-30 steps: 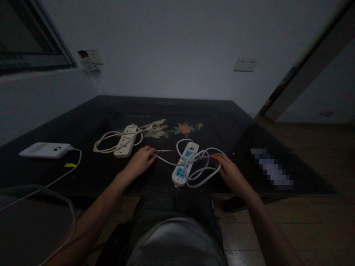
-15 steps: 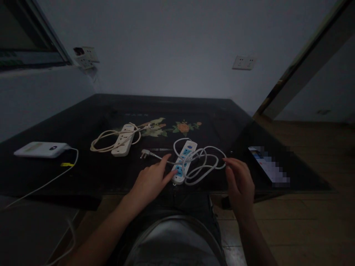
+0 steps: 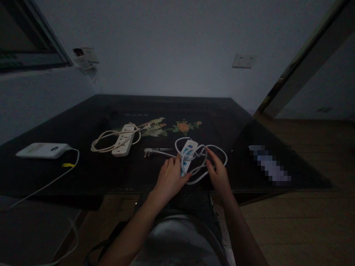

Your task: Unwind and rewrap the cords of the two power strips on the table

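A white power strip point(image 3: 189, 145) with blue sockets lies at a slant near the table's front edge. My left hand point(image 3: 171, 176) is closed over its near end, fingers on the left side and thumb on the right, hiding part of the sockets. Loops of the strip's white cable point(image 3: 223, 151) lie over it and to its right. At the right side of these loops, my right hand point(image 3: 219, 173) has its thumb and fingers closed around some of the cable. The three-pin plug point(image 3: 148, 152) rests on the table, left of the strip, pins pointing left.
Another white power strip point(image 3: 122, 142) with a coiled cord lies to the left on the dark glossy table point(image 3: 177, 107). Farther left is a white device point(image 3: 40, 150) with a thin cable. A blurred phone-like object point(image 3: 270, 165) lies at right. A wall socket point(image 3: 244, 61) is behind.
My left hand has slid right, farther over the strip's near end. My right hand has come left from the loops' outer edge into the cable. The plug has shifted slightly right.
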The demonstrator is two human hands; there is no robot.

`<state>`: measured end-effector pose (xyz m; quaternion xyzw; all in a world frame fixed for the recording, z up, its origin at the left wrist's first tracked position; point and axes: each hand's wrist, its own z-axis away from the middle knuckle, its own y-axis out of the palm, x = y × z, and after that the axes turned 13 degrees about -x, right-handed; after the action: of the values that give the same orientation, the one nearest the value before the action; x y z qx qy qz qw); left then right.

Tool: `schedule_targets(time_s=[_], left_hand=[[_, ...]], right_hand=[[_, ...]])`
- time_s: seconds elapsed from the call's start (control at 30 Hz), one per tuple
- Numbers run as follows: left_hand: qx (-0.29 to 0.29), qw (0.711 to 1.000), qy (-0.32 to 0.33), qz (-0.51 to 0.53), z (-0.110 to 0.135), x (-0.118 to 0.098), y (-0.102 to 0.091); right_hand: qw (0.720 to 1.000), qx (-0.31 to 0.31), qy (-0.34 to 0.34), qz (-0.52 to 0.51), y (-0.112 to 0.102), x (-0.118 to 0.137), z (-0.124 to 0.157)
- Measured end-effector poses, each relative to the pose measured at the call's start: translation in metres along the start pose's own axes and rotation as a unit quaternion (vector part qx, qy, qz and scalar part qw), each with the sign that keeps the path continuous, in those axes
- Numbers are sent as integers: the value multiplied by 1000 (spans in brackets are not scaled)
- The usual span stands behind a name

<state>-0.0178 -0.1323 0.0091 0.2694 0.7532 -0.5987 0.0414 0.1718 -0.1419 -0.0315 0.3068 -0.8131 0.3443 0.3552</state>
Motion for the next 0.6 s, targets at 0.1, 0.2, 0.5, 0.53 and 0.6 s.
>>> schedule_targets(time_s=[0.1, 0.2, 0.5, 0.53, 0.6], left_hand=[[16, 1000, -2, 24, -6, -2, 2], [36, 998, -6, 43, -9, -7, 1], [21, 995, -16, 97, -7, -8, 1], [28, 993, -21, 112, -8, -5, 2], [41, 989, -27, 139, -10, 2, 1]], right_hand=[[1000, 21, -1, 0, -1, -4, 3], [999, 34, -1, 7, 1, -6, 5], [999, -2, 35, -5, 0, -8, 6], [999, -6, 35, -11, 0, -8, 6], [999, -15, 37, -22, -1, -7, 7]])
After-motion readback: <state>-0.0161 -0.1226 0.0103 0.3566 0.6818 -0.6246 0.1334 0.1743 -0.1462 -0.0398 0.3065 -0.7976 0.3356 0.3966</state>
